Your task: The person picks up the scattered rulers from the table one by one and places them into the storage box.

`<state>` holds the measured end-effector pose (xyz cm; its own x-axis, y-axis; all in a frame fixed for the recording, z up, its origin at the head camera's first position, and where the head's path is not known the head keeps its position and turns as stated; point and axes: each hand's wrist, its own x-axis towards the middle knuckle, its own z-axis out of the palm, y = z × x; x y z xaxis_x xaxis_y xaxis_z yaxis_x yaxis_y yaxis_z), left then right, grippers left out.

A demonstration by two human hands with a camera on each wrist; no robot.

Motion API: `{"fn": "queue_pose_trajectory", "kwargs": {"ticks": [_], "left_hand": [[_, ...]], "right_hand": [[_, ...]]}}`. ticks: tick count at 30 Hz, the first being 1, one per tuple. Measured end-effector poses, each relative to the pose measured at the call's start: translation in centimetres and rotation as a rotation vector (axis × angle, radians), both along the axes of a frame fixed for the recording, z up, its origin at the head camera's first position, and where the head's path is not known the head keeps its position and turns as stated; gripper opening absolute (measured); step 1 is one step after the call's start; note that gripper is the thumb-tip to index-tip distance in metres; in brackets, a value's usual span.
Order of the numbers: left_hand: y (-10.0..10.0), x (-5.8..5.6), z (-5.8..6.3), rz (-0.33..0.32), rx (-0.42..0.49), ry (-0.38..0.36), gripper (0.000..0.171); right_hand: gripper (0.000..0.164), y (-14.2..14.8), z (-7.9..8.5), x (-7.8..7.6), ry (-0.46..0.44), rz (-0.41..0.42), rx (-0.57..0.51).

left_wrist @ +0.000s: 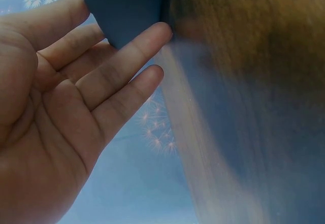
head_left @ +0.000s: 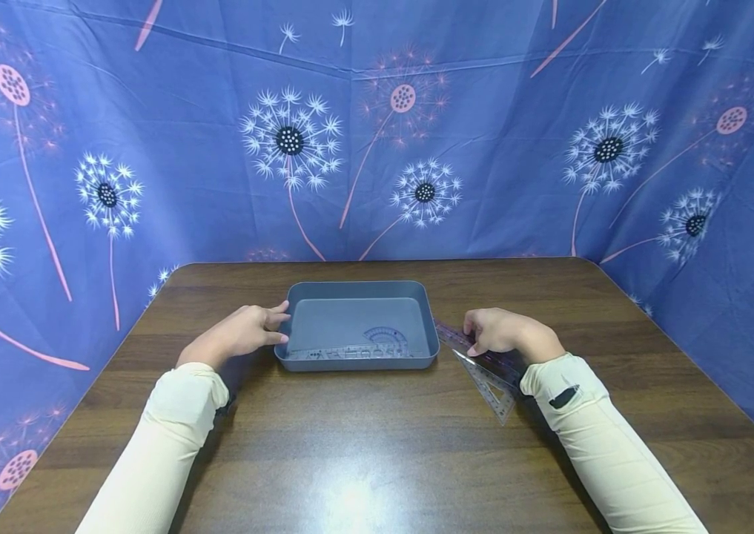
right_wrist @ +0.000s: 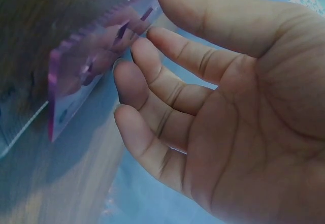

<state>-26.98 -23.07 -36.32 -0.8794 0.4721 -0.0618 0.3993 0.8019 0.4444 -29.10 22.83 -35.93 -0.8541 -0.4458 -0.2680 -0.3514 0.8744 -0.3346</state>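
A blue-grey rectangular tray (head_left: 356,365) sits on the table, with a clear ruler (head_left: 343,353) along its front inside wall and a clear protractor (head_left: 386,336) at the front right. My left hand (head_left: 241,334) touches the tray's left end, fingers mostly straight and spread. To the right of the tray, my right hand (head_left: 502,334) pinches a purple see-through ruler (right_wrist: 101,56) between thumb and curled fingers; its left end reaches the tray's right wall, and the sleeve partly hides the other end. Just in front lies a clear triangular set square (head_left: 481,384), its tip close to the ruler.
The brown wooden table (head_left: 350,423) carries a bright light reflection near the front. Behind and at both sides hangs a blue cloth (head_left: 196,148) with dandelion patterns, close to the table's back edge.
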Motion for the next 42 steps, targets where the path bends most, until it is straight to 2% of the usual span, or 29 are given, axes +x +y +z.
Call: {"fn": "queue_pose_trajectory", "kwargs": {"ticks": [15,20,24,26,35,42], "left_hand": [[0.1,0.1,0.0,0.007,0.009,-0.011,0.05],[0.1,0.1,0.0,0.0,0.012,-0.01,0.05],[0.1,0.1,0.1,-0.003,0.025,-0.02,0.05],[0.1,0.2,0.1,-0.005,0.027,-0.021,0.049],[0.0,0.2,0.0,-0.003,0.01,-0.015,0.05],[0.1,0.2,0.1,-0.006,0.016,-0.012,0.05]], "right_hand": [[0.026,0.0,0.2,-0.1,0.027,0.031,0.037],[0.02,0.4,0.5,0.2,0.047,0.061,-0.028],[0.013,0.6,1.1,0.4,0.017,0.04,-0.102],[0.011,0.7,1.4,0.4,0.03,0.028,-0.115],[0.015,1.2,2.6,0.3,0.153,-0.014,-0.084],[0.006,1.1,3.5,0.8,0.405,-0.07,-0.172]]}}
